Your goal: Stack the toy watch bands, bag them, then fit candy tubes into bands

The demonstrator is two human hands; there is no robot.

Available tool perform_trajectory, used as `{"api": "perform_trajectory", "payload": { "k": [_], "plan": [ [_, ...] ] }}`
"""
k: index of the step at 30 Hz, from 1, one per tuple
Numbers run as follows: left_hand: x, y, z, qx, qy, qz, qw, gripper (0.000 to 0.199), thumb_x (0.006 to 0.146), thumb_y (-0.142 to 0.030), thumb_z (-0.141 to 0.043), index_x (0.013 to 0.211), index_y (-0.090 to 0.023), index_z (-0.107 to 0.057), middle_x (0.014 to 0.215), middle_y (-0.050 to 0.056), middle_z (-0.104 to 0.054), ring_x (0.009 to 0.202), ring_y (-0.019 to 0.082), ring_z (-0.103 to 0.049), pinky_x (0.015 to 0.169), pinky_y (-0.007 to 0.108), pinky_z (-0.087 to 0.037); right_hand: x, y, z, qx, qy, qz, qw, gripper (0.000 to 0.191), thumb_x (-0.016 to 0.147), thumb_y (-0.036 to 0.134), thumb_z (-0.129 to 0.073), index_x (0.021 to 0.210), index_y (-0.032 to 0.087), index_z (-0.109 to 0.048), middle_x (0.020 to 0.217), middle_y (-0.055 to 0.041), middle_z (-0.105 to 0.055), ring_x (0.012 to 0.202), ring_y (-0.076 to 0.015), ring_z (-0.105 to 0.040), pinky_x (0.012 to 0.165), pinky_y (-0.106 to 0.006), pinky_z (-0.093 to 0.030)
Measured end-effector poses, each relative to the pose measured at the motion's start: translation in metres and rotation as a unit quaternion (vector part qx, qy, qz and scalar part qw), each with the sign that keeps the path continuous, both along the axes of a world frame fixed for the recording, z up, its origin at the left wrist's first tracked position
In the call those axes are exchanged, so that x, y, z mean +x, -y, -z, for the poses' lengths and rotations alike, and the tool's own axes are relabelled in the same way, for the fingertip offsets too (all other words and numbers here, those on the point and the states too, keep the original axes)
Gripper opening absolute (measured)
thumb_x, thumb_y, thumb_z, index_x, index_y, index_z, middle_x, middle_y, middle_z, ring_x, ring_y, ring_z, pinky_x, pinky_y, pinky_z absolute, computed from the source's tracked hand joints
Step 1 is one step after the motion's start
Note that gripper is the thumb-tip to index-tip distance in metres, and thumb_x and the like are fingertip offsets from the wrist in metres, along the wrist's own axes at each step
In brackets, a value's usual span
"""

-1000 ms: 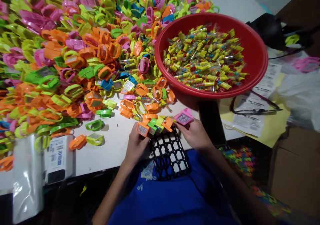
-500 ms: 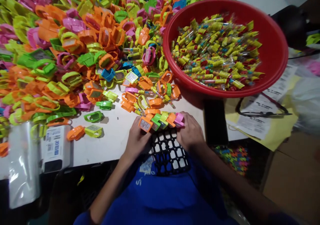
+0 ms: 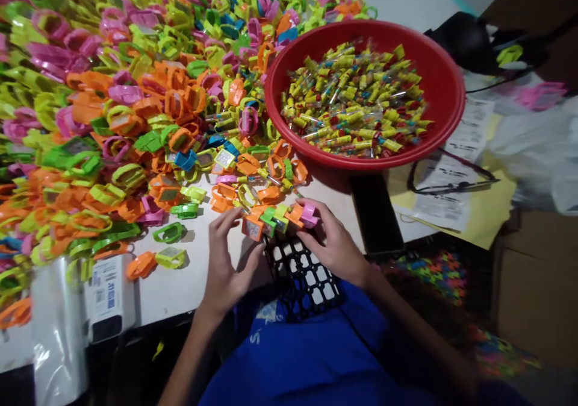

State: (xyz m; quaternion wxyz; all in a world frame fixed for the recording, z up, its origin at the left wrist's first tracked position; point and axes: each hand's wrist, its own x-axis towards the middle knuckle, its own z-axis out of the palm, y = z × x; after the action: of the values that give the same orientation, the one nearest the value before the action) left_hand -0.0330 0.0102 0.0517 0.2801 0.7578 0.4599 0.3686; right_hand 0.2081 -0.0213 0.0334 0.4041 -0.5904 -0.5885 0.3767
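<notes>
Scene: a white work table (image 3: 180, 294) fills the frame from left to centre, seen from the head of a person in a blue shirt (image 3: 307, 358)

Upper left: a dense heap of plastic toy rings (image 3: 126, 93) in pink, orange, lime, green and blue, many with square glittery faces, spreads across the table

Upper right: a red plastic basin (image 3: 451, 93) stands at the heap's edge, packed with yellow-wrapped candy tubes (image 3: 356, 102)

Right: a yellow folder (image 3: 494, 198) lies under printed papers (image 3: 445, 195), with black-framed glasses (image 3: 451, 180) on top and a black phone (image 3: 377, 213) just beside them

Lower right: a cardboard box (image 3: 533, 297) sits below the table edge

Lower left: a clear plastic bag (image 3: 56, 334) lies beside a white labelled packet (image 3: 108, 291)

Centre: a black plastic grid tray (image 3: 307, 285) sits at the table edge against the shirt

Task item: a short row of plastic toy rings (image 3: 275, 219) sits pressed together on the near end of the grid tray, between the hands

Left hand (image 3: 226, 261): fingers spread open, curved just beside the row's orange end

Right hand (image 3: 334, 243): fingers closed over the row's pink end, gripping it
</notes>
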Motion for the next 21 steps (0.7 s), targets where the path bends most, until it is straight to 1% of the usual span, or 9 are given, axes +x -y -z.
{"api": "perform_trajectory", "payload": {
  "k": [1, 3, 4, 6, 8, 10, 14, 18, 21],
  "plan": [
    [0.004, -0.004, -0.011, 0.050, -0.016, 0.007, 0.999, 0.066, 0.098, -0.030, -0.074, 0.158, -0.029, -0.045, 0.151, 0.014, -0.054, 0.144, 0.031, -0.053, 0.121, 0.049, -0.048, -0.002, -0.002, -0.002, -0.009, -0.018, 0.000, 1.000, 0.049, 0.098, 0.030, -0.067, 0.145, 0.027, -0.052, 0.144, -0.0099, -0.068, 0.127, -0.0279, -0.068, 0.106, -0.043, -0.055],
    [0.016, -0.014, -0.029, 0.107, -0.057, 0.060, 0.991, 0.064, 0.099, -0.029, -0.075, 0.156, -0.030, -0.048, 0.149, 0.012, -0.058, 0.142, 0.031, -0.055, 0.121, 0.050, -0.047, -0.005, -0.007, -0.003, -0.022, -0.039, 0.010, 0.999, 0.048, 0.093, 0.027, -0.071, 0.138, 0.028, -0.056, 0.139, -0.0079, -0.070, 0.121, -0.0274, -0.070, 0.102, -0.042, -0.056],
    [0.024, -0.019, -0.036, 0.113, -0.078, 0.094, 0.986, 0.060, 0.100, -0.031, -0.073, 0.155, -0.030, -0.049, 0.148, 0.012, -0.060, 0.139, 0.030, -0.058, 0.119, 0.049, -0.047, -0.007, -0.009, -0.002, -0.024, -0.043, 0.018, 0.999, 0.047, 0.090, 0.024, -0.071, 0.135, 0.028, -0.057, 0.135, -0.0069, -0.072, 0.117, -0.0269, -0.071, 0.100, -0.041, -0.056],
    [0.039, -0.027, -0.041, 0.115, -0.113, 0.129, 0.978, 0.051, 0.104, -0.035, -0.068, 0.152, -0.027, -0.051, 0.142, 0.012, -0.064, 0.133, 0.028, -0.061, 0.114, 0.046, -0.050, -0.011, -0.013, 0.002, -0.018, -0.045, 0.030, 0.998, 0.045, 0.088, 0.020, -0.068, 0.131, 0.028, -0.057, 0.128, -0.0058, -0.073, 0.110, -0.0260, -0.071, 0.097, -0.040, -0.056],
    [0.049, -0.032, -0.037, 0.125, -0.143, 0.130, 0.973, 0.044, 0.107, -0.038, -0.064, 0.146, -0.022, -0.054, 0.134, 0.013, -0.068, 0.126, 0.028, -0.064, 0.107, 0.043, -0.051, -0.014, -0.014, 0.005, -0.005, -0.055, 0.034, 0.998, 0.040, 0.089, 0.022, -0.066, 0.127, 0.027, -0.058, 0.121, -0.0057, -0.073, 0.106, -0.0256, -0.071, 0.093, -0.039, -0.056],
    [0.054, -0.034, -0.030, 0.141, -0.163, 0.123, 0.969, 0.040, 0.108, -0.039, -0.062, 0.142, -0.020, -0.056, 0.127, 0.012, -0.071, 0.118, 0.027, -0.065, 0.101, 0.042, -0.050, -0.014, -0.015, 0.006, 0.008, -0.068, 0.032, 0.997, 0.033, 0.091, 0.025, -0.065, 0.123, 0.026, -0.059, 0.115, -0.0054, -0.072, 0.104, -0.0251, -0.070, 0.090, -0.037, -0.056],
    [0.052, -0.033, -0.019, 0.166, -0.150, 0.127, 0.966, 0.040, 0.107, -0.035, -0.064, 0.143, -0.021, -0.056, 0.119, 0.010, -0.072, 0.108, 0.025, -0.066, 0.094, 0.038, -0.049, -0.007, -0.018, 0.003, 0.015, -0.076, -0.001, 0.997, 0.026, 0.091, 0.023, -0.064, 0.117, 0.025, -0.061, 0.112, -0.0057, -0.070, 0.103, -0.0242, -0.069, 0.088, -0.035, -0.056],
    [0.050, -0.033, -0.019, 0.160, -0.144, 0.139, 0.967, 0.037, 0.106, -0.032, -0.066, 0.141, -0.021, -0.057, 0.122, 0.010, -0.071, 0.111, 0.025, -0.066, 0.094, 0.039, -0.050, 0.002, -0.021, 0.002, -0.013, -0.084, -0.042, 0.995, 0.023, 0.093, 0.026, -0.069, 0.115, 0.025, -0.064, 0.116, -0.0056, -0.072, 0.108, -0.0241, -0.069, 0.091, -0.034, -0.057],
    [0.050, -0.035, -0.021, 0.156, -0.140, 0.134, 0.969, 0.035, 0.106, -0.032, -0.065, 0.140, -0.022, -0.059, 0.122, 0.011, -0.069, 0.113, 0.025, -0.066, 0.095, 0.039, -0.052, 0.004, -0.021, 0.005, -0.016, -0.071, -0.040, 0.997, 0.029, 0.094, 0.030, -0.070, 0.122, 0.026, -0.066, 0.120, -0.0057, -0.074, 0.111, -0.0243, -0.071, 0.096, -0.036, -0.058]
  ]
}}
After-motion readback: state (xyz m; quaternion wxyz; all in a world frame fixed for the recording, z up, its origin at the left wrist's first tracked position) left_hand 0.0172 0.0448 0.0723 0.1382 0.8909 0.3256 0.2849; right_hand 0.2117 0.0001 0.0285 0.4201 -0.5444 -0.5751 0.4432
